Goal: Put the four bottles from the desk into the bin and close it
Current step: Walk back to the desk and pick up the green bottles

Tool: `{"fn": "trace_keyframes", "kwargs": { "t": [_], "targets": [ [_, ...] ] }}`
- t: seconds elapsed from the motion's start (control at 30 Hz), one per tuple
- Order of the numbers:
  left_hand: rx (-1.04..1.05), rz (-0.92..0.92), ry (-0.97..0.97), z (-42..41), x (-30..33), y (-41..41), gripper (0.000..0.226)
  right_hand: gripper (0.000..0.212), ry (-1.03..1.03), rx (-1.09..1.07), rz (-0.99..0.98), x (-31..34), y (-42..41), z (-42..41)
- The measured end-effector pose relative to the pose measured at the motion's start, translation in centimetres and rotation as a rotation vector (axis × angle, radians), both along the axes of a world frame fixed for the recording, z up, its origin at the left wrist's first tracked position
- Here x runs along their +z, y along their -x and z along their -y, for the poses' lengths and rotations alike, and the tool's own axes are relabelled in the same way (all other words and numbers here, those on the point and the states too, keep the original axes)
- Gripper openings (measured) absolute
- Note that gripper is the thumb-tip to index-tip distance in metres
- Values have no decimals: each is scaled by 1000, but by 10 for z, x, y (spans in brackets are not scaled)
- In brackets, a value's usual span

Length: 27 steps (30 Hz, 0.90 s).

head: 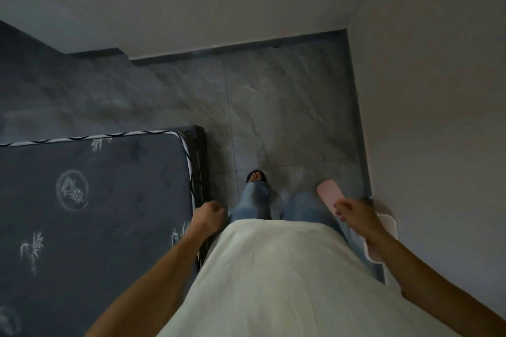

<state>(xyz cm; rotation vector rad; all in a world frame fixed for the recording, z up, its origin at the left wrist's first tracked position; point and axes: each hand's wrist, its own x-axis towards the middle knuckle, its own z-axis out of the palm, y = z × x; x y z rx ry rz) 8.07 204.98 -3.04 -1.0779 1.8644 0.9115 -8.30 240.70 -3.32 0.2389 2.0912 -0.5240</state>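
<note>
Head view looks straight down the person's body: both arms hang at the sides, as they would in walking, not reaching for anything. The left hand (209, 212) is curled into a loose fist with nothing in it, just beside the corner of the dark grey patterned mattress with white piping (95, 200). The right hand (349, 209) has its fingers loosely bent, and a pale pink flat oblong object (330, 193) shows just ahead of them; whether the fingers pinch it or it lies on the grey marbled tile floor (273, 107) beneath, I cannot tell. Between the hands are blue jeans (256, 200) and a black sandal (256, 175) stepping forward. No bottles, desk or bin appear anywhere near either hand; they lie outside the frame, so the person is probably in transit toward them.
</note>
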Motion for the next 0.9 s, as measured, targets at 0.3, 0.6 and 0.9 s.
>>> {"fn": "trace_keyframes", "kwargs": {
  "t": [0.3,0.6,0.9],
  "targets": [
    [79,-229,-5,73,2,149,26,25,-120,80,99,4,80,50],
    [270,-99,28,126,-6,175,25,30,-108,378,94,-7,255,176],
    [736,50,-3,139,-7,132,22,24,134,820,3,-5,358,443]
  ]
}}
